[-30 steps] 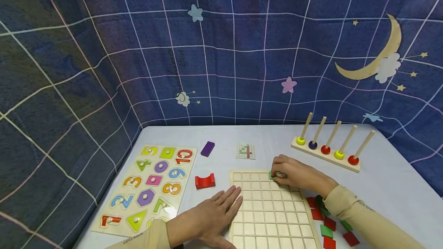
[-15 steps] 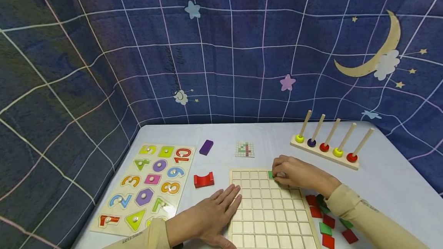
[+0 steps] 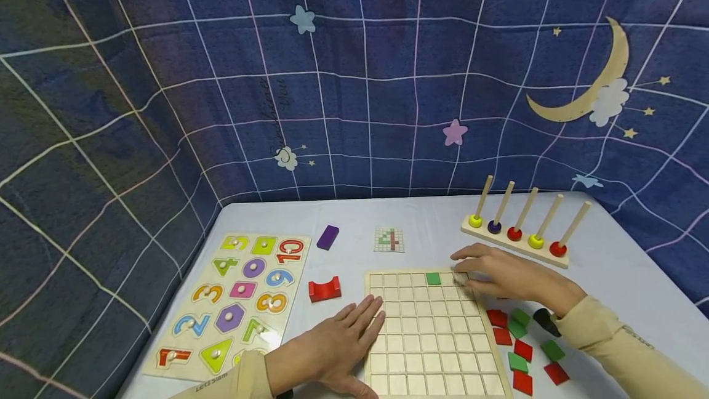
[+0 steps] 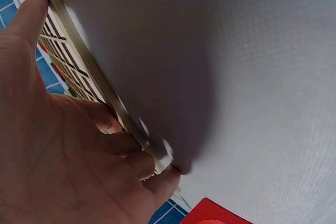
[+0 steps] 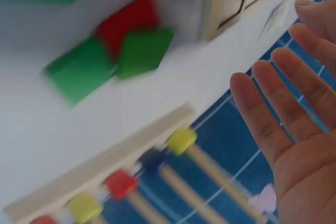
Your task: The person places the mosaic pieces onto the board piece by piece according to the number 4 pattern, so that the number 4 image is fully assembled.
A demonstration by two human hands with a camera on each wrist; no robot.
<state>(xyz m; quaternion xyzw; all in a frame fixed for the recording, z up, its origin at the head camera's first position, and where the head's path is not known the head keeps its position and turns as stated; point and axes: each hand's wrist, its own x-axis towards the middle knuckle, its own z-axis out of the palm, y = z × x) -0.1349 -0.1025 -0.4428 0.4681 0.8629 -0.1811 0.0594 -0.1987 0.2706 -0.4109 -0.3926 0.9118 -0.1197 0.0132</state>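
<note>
A wooden grid board [image 3: 421,328] lies on the table, with one green square tile [image 3: 433,278] in a cell of its far row. My left hand [image 3: 340,343] rests at the board's left edge, its fingers spread; in the left wrist view the thumb and fingertips touch the rim. Above the board's far right corner is my right hand [image 3: 506,273], and its palm shows nothing held in the right wrist view. Loose red tiles [image 3: 523,350] and green tiles [image 3: 552,350] lie to the right of the board, several of each. A small pattern card [image 3: 389,240] lies beyond the board.
At left lies a number-and-shape puzzle board [image 3: 227,306]. A red arch block [image 3: 325,289] and a purple block [image 3: 328,237] lie between it and the grid. A peg stand [image 3: 515,242] with coloured beads stands at the back right, before a blue curtain [image 3: 343,79].
My right hand has let go of the green tile and moved right, its fingers straightening. The tile stays in the far row. My left hand stays at the board's edge.
</note>
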